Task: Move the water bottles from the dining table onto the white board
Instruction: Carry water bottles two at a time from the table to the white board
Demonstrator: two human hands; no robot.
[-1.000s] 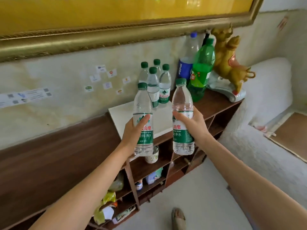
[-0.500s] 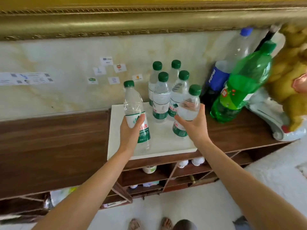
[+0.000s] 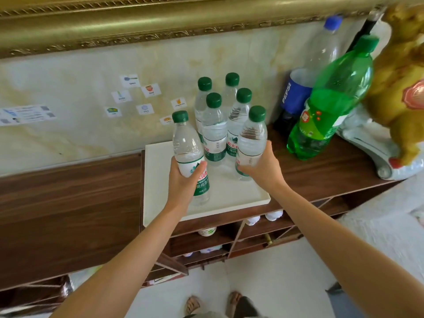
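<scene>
While over white board (image 3: 160,203), each hand grips bottle.

Four water bottles (image 3: 220,125) clustered at board's (image 3: 158,203) twelve o'clock; two held bottles at six; soda bottles (image 3: 325,106) off at three.

Golden figurine (image 3: 399,92) cut off at right edge; gilt frame (image 3: 160,21) cropped at top. Wall stickers (image 3: 128,96) too small to read. Shelf items (image 3: 207,231) largely hidden under cabinet top (image 3: 68,203).
</scene>
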